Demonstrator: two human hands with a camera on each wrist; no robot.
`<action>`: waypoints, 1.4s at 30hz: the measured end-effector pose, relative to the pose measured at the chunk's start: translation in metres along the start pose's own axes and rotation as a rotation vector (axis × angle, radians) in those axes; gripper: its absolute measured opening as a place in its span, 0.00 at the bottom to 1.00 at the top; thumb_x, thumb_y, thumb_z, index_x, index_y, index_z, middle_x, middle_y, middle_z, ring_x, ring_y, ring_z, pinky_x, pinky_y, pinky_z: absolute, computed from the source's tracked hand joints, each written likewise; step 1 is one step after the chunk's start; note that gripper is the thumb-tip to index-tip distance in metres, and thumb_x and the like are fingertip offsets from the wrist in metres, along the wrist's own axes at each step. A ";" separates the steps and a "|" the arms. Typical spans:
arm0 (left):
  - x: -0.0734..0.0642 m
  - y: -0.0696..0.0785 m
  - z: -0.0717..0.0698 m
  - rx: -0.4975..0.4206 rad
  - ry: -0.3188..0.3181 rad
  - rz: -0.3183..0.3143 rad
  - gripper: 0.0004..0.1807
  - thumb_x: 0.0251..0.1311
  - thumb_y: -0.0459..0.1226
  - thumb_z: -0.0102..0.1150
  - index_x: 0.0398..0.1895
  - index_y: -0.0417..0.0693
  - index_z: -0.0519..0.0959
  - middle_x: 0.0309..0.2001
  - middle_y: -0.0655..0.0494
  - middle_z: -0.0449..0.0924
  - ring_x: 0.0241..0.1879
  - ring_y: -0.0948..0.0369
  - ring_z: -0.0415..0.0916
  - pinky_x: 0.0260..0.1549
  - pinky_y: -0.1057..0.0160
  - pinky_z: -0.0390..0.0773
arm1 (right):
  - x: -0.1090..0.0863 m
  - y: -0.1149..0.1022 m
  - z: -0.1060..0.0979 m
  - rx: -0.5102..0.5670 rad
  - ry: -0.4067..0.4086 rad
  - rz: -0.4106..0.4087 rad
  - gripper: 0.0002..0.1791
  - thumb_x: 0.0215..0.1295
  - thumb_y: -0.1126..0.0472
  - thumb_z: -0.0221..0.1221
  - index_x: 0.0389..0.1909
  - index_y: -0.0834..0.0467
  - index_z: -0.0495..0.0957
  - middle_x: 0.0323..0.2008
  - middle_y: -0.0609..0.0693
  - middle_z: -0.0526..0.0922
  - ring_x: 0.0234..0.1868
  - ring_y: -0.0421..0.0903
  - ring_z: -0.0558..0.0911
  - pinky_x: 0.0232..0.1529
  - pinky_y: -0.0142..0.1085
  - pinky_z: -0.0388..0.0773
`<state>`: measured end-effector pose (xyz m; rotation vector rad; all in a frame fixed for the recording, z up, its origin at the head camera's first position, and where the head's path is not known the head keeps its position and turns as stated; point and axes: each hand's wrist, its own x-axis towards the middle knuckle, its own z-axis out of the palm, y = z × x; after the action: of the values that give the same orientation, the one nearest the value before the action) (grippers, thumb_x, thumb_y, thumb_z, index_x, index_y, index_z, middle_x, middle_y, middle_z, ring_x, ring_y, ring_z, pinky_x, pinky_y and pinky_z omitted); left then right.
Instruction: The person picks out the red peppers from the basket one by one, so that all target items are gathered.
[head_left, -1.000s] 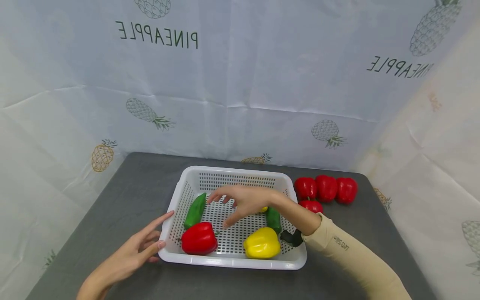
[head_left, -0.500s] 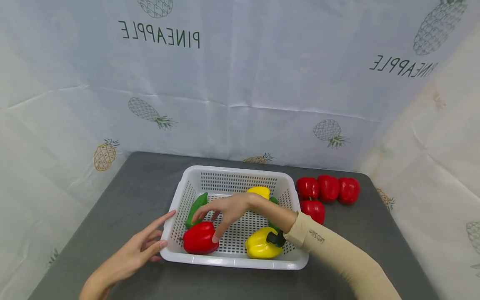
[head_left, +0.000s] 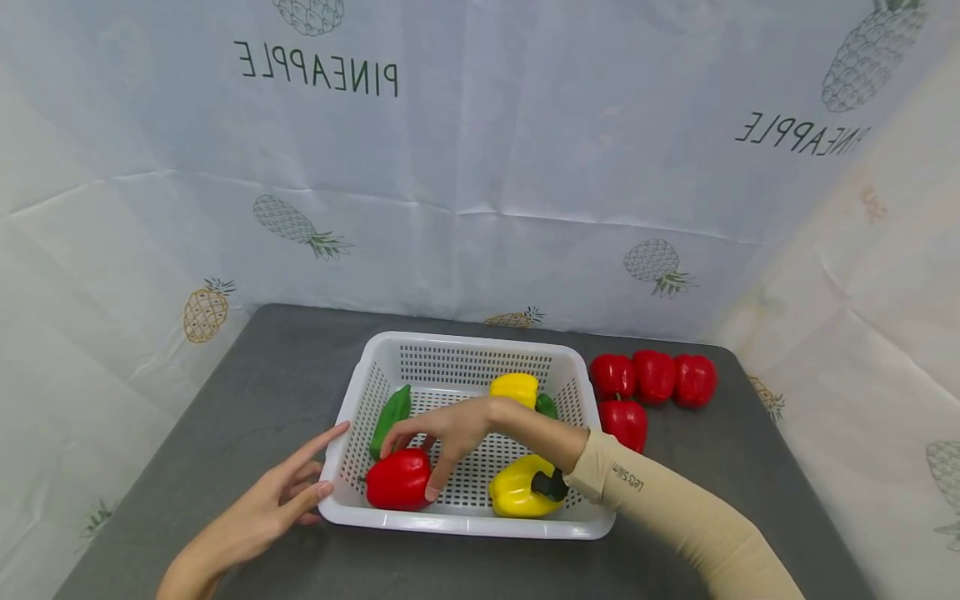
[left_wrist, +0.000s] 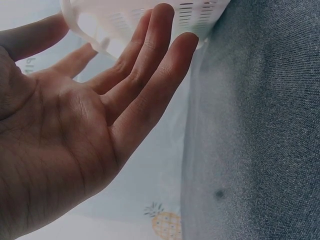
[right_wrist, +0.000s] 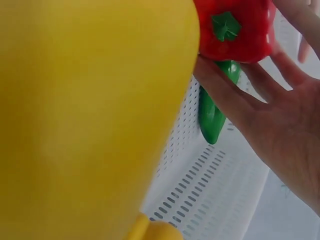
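Observation:
A white perforated plastic basket (head_left: pixel 465 524) stands on the dark table. Inside, at its near left corner, my right hand (head_left: pixel 453 432) holds a red bell pepper (head_left: pixel 397 481), thumb on one side and fingers on the other. The right wrist view shows the pepper's green stem (right_wrist: pixel 226 27) between those fingers. Relaxed, nearly straight fingers of my left hand (head_left: pixel 262 504) touch the basket's left rim; its palm is bare in the left wrist view. Behind the red pepper lies a long tapered green vegetable (head_left: pixel 390 423).
Also in the basket are a near yellow bell pepper (head_left: pixel 517 492), a far yellow one (head_left: pixel 513 388) and a partly hidden green vegetable (head_left: pixel 547 406). Several red bell peppers (head_left: pixel 653 377) sit on the table (head_left: pixel 300 358) right of the basket. A pineapple-print cloth (head_left: pixel 480 167) hangs behind.
My right hand has come down from above the basket's middle to the red bell pepper and taken hold of it. The pepper has tilted slightly. My left hand stays at the rim.

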<state>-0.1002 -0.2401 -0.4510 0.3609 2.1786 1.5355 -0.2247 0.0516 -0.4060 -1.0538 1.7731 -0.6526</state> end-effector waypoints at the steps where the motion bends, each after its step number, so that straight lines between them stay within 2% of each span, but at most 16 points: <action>1: 0.000 0.000 0.000 -0.001 0.000 -0.001 0.45 0.79 0.36 0.57 0.90 0.52 0.44 0.66 0.30 0.79 0.61 0.43 0.82 0.45 0.45 0.89 | 0.001 0.000 0.001 0.001 0.003 -0.001 0.43 0.59 0.66 0.77 0.74 0.52 0.69 0.74 0.52 0.74 0.65 0.31 0.72 0.69 0.30 0.76; 5: 0.000 0.001 0.000 -0.002 -0.002 -0.001 0.46 0.79 0.36 0.58 0.90 0.52 0.44 0.66 0.29 0.78 0.60 0.43 0.82 0.45 0.48 0.89 | 0.002 -0.002 0.004 -0.005 0.025 0.010 0.41 0.59 0.66 0.77 0.71 0.51 0.69 0.73 0.52 0.75 0.66 0.32 0.71 0.69 0.29 0.75; 9: 0.000 0.002 0.000 0.003 0.005 -0.013 0.46 0.78 0.36 0.58 0.90 0.52 0.45 0.67 0.29 0.77 0.60 0.44 0.82 0.45 0.48 0.89 | 0.000 -0.003 0.007 -0.021 0.046 0.011 0.40 0.59 0.65 0.77 0.70 0.51 0.70 0.72 0.52 0.75 0.64 0.34 0.73 0.64 0.29 0.79; 12: 0.000 0.002 0.000 0.006 0.008 -0.015 0.46 0.78 0.36 0.58 0.90 0.52 0.45 0.67 0.28 0.77 0.60 0.43 0.82 0.45 0.48 0.90 | -0.003 -0.006 0.007 -0.048 0.062 -0.012 0.40 0.59 0.64 0.77 0.71 0.52 0.70 0.72 0.52 0.76 0.63 0.36 0.75 0.60 0.29 0.82; 15: 0.000 0.002 0.000 0.003 0.005 -0.004 0.45 0.79 0.36 0.58 0.90 0.52 0.44 0.68 0.27 0.77 0.60 0.43 0.82 0.44 0.49 0.89 | -0.010 -0.011 0.005 -0.080 0.082 -0.046 0.41 0.59 0.64 0.77 0.72 0.52 0.71 0.71 0.52 0.77 0.63 0.37 0.76 0.60 0.29 0.82; 18: 0.000 0.001 0.000 0.002 -0.002 0.014 0.45 0.80 0.36 0.56 0.90 0.52 0.44 0.68 0.27 0.77 0.60 0.46 0.83 0.44 0.51 0.89 | -0.021 -0.014 0.000 -0.105 0.114 -0.072 0.41 0.58 0.62 0.77 0.72 0.51 0.72 0.70 0.50 0.79 0.63 0.36 0.76 0.60 0.31 0.83; 24: -0.001 -0.002 -0.001 -0.014 -0.027 0.054 0.43 0.82 0.37 0.54 0.91 0.53 0.43 0.66 0.29 0.78 0.55 0.68 0.84 0.44 0.55 0.88 | -0.050 -0.016 -0.008 -0.082 0.187 -0.067 0.41 0.58 0.61 0.76 0.73 0.48 0.72 0.71 0.49 0.78 0.66 0.43 0.77 0.56 0.33 0.86; 26: -0.002 -0.002 -0.001 -0.020 -0.033 0.068 0.43 0.82 0.37 0.54 0.91 0.52 0.43 0.65 0.29 0.79 0.54 0.72 0.83 0.44 0.56 0.88 | -0.058 -0.016 -0.011 -0.070 0.213 -0.069 0.42 0.58 0.61 0.76 0.73 0.47 0.72 0.72 0.50 0.77 0.68 0.46 0.77 0.57 0.34 0.87; 31: -0.002 -0.001 -0.002 -0.017 -0.036 0.082 0.42 0.83 0.38 0.53 0.91 0.53 0.43 0.65 0.29 0.80 0.54 0.72 0.84 0.44 0.57 0.88 | -0.076 -0.017 -0.014 -0.048 0.276 -0.113 0.43 0.57 0.62 0.76 0.75 0.49 0.71 0.74 0.52 0.76 0.70 0.50 0.77 0.59 0.36 0.87; 36: -0.003 -0.001 -0.002 -0.012 -0.034 0.096 0.42 0.83 0.38 0.53 0.91 0.55 0.43 0.65 0.28 0.80 0.55 0.72 0.84 0.44 0.57 0.88 | -0.096 -0.020 -0.016 -0.030 0.350 -0.165 0.43 0.56 0.62 0.76 0.75 0.51 0.71 0.74 0.52 0.76 0.68 0.49 0.79 0.60 0.38 0.87; 42: -0.003 -0.001 -0.001 -0.018 -0.038 0.094 0.42 0.84 0.38 0.52 0.91 0.56 0.43 0.65 0.28 0.79 0.55 0.73 0.84 0.45 0.57 0.87 | -0.121 -0.024 -0.016 0.016 0.438 -0.196 0.44 0.55 0.60 0.76 0.75 0.51 0.70 0.73 0.53 0.75 0.67 0.52 0.80 0.57 0.42 0.89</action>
<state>-0.0980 -0.2431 -0.4505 0.4891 2.1447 1.5841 -0.2076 0.1450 -0.3265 -1.1456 2.0428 -1.0828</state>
